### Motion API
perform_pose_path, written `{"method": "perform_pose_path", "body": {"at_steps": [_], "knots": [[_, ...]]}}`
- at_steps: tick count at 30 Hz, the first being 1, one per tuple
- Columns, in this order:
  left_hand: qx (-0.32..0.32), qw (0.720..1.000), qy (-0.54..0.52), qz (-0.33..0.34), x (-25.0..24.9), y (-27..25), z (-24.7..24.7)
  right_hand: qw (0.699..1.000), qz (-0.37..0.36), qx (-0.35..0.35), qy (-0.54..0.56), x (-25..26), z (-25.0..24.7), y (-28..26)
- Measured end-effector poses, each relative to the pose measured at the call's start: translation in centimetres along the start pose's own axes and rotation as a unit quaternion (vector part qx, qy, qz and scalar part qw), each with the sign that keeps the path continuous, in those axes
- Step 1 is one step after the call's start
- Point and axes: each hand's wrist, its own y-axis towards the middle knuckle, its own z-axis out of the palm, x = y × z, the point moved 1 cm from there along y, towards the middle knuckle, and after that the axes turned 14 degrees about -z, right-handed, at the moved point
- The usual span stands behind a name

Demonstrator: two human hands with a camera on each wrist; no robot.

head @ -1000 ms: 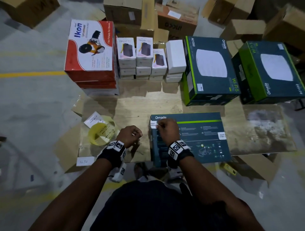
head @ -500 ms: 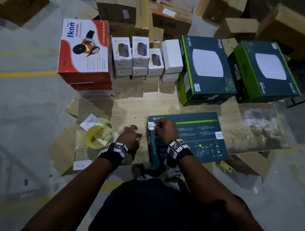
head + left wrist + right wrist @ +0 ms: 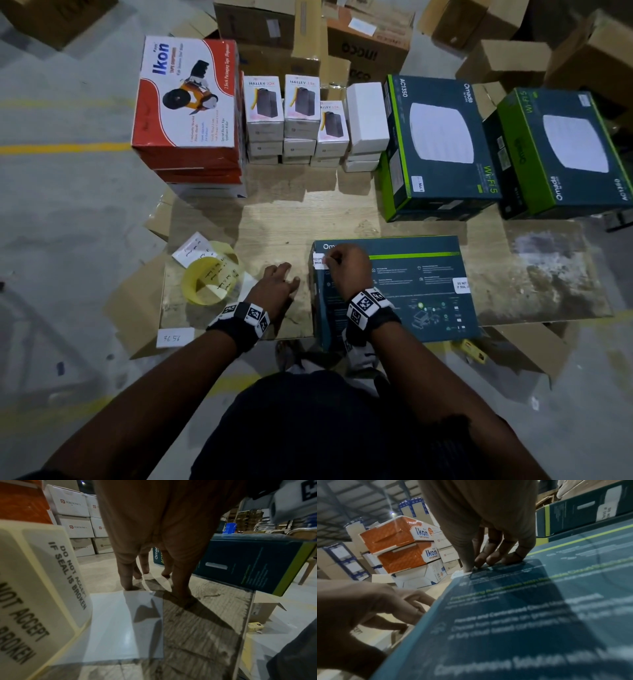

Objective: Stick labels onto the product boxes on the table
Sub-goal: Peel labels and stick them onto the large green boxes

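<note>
A dark teal Omada box [image 3: 411, 298] [image 3: 522, 615] lies flat at the table's front edge. A white label [image 3: 318, 261] [image 3: 458, 574] sits on its near-left top corner. My right hand [image 3: 344, 265] [image 3: 488, 558] is curled over it, thumb and forefinger meeting on the label's right end, the other fingertips down on the box. My left hand [image 3: 279, 284] rests on the table just left of the box, with straight fingers [image 3: 130, 577] touching the wood and a pale backing sheet [image 3: 123, 622]. Another label [image 3: 460, 285] sits at the box's right side.
A yellow roll of "do not accept if seal is broken" labels [image 3: 209, 281] [image 3: 42, 581] stands left of my left hand. At the back are red Ikon boxes [image 3: 188, 113], small white boxes [image 3: 298, 116] and two Omada boxes [image 3: 442, 144]. Cardboard cartons surround the table.
My left hand has uncurled from a fist and its fingers now lie spread on the table. My right hand has stayed on the label at the box's corner.
</note>
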Motion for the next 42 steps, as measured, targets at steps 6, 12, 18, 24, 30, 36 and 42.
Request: {"method": "perform_pose_path", "body": {"at_steps": [6,12,18,24,30,36,42], "knots": [[0.009,1.0,0.0,0.005,-0.1,0.0,-0.1,0.99,-0.036,0.071,-0.114,0.1,0.6,0.0],[0.007,1.0,0.025,0.007,-0.1,0.2,0.1,0.996,-0.048,0.071,-0.027,-0.7,0.7,0.2],[0.001,1.0,0.019,0.012,0.0,0.1,0.0,0.998,-0.002,0.026,0.05,-0.6,1.0,-0.1],[-0.005,1.0,0.016,0.01,0.0,0.1,0.2,0.981,0.037,0.02,0.189,-0.6,0.6,0.3],[0.014,0.997,-0.072,-0.011,0.4,0.8,-0.1,0.958,0.089,0.066,0.266,-0.6,-0.8,1.3],[0.039,0.915,-0.391,-0.092,0.7,2.8,-1.9,0.972,0.048,0.041,0.225,-1.8,-1.1,0.7],[-0.021,0.866,-0.497,-0.045,0.5,3.8,-3.3,0.989,0.001,0.018,0.146,-3.0,-1.6,-0.6]]}}
